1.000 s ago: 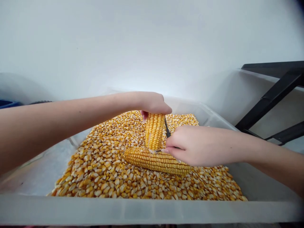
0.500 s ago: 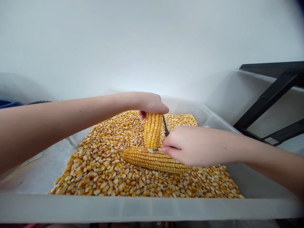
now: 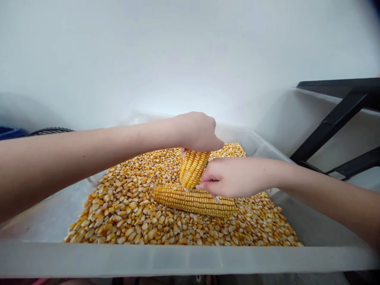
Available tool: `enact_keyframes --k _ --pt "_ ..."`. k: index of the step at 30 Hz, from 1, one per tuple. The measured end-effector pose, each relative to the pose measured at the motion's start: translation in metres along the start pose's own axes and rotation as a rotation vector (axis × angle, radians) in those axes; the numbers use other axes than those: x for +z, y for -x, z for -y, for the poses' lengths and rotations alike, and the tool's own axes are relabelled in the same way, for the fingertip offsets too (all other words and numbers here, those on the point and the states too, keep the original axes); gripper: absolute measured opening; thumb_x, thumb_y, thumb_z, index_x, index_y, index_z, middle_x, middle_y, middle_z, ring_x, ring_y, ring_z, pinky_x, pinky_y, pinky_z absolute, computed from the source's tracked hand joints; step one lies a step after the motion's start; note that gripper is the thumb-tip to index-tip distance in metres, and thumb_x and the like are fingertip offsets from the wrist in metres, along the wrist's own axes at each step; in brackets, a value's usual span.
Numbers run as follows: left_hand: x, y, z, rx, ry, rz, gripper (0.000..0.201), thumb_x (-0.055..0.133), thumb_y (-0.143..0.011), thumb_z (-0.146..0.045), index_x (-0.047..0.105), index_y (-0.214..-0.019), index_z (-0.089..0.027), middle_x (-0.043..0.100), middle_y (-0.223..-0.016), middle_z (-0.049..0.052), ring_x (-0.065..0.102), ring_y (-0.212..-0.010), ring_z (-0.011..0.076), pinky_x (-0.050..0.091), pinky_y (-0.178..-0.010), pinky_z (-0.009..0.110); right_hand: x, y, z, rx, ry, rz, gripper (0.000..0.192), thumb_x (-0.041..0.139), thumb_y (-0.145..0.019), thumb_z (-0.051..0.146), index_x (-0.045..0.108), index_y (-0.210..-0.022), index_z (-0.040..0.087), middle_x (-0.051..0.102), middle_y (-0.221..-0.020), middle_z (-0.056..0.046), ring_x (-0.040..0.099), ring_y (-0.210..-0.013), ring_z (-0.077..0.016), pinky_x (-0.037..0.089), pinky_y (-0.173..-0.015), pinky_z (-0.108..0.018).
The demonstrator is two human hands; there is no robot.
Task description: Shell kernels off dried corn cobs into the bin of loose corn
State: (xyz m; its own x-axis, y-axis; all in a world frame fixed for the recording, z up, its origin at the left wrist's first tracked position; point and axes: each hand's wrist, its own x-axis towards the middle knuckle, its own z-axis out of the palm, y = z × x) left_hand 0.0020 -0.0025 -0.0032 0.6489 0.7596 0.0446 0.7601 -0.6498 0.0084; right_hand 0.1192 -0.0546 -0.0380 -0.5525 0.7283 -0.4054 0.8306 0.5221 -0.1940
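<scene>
My left hand (image 3: 197, 132) grips the top of a yellow corn cob (image 3: 192, 168) that stands tilted, its lower end resting on a second cob (image 3: 192, 200) lying flat on loose kernels (image 3: 133, 209). My right hand (image 3: 234, 177) is closed around a thin dark tool, mostly hidden in the fist, and presses against the right side of the tilted cob near its base. Both cobs and the kernels lie inside a translucent plastic bin (image 3: 178, 259).
A white wall rises behind the bin. A black metal frame (image 3: 341, 114) stands at the right. At the far left edge a blue object (image 3: 8, 131) and a dark ribbed object (image 3: 50, 130) peek out.
The held cob has tipped from upright to leaning, its top toward the right. My left hand rose a little. My right hand moved up and closer, hiding more of the dark tool.
</scene>
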Motion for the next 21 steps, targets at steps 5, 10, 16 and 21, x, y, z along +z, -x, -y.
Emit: enact_keyframes --k 5,10,16,21 --pt "-0.001 0.01 -0.009 0.027 -0.011 -0.087 0.049 0.042 -0.064 -0.048 0.064 -0.095 -0.016 0.064 -0.085 0.012 0.056 -0.082 0.0252 0.04 -0.07 0.03 0.001 0.0 0.001 0.027 -0.031 0.04 0.028 0.034 -0.081 0.029 0.039 -0.057 0.016 0.045 -0.052 0.002 0.035 -0.045 -0.0067 0.027 -0.046 -0.023" --pt "-0.002 0.009 -0.009 0.019 -0.002 -0.078 0.049 0.042 -0.064 -0.047 0.063 -0.095 -0.016 0.064 -0.083 0.012 0.056 -0.083 0.0254 0.041 -0.071 0.03 0.002 0.002 0.0 -0.01 -0.014 0.012 0.028 0.033 -0.082 0.029 0.04 -0.059 0.016 0.048 -0.055 0.002 0.037 -0.046 -0.0071 0.027 -0.047 -0.023" --pt "0.007 -0.017 0.024 -0.06 0.189 0.256 0.047 0.039 -0.066 -0.046 0.062 -0.094 -0.016 0.064 -0.074 0.009 0.059 -0.067 0.0195 0.043 -0.059 0.026 -0.001 0.006 0.004 0.024 0.062 -0.076 0.029 0.033 -0.082 0.028 0.04 -0.057 0.016 0.046 -0.052 0.002 0.038 -0.044 -0.0066 0.025 -0.046 -0.023" --pt "0.016 -0.027 0.041 -0.062 0.296 0.385 0.046 0.039 -0.067 -0.046 0.062 -0.094 -0.017 0.064 -0.079 0.01 0.059 -0.066 0.0181 0.044 -0.054 0.023 -0.001 0.005 0.006 0.016 0.057 -0.097 0.03 0.033 -0.081 0.029 0.043 -0.056 0.015 0.046 -0.051 0.002 0.038 -0.043 -0.0061 0.025 -0.045 -0.023"
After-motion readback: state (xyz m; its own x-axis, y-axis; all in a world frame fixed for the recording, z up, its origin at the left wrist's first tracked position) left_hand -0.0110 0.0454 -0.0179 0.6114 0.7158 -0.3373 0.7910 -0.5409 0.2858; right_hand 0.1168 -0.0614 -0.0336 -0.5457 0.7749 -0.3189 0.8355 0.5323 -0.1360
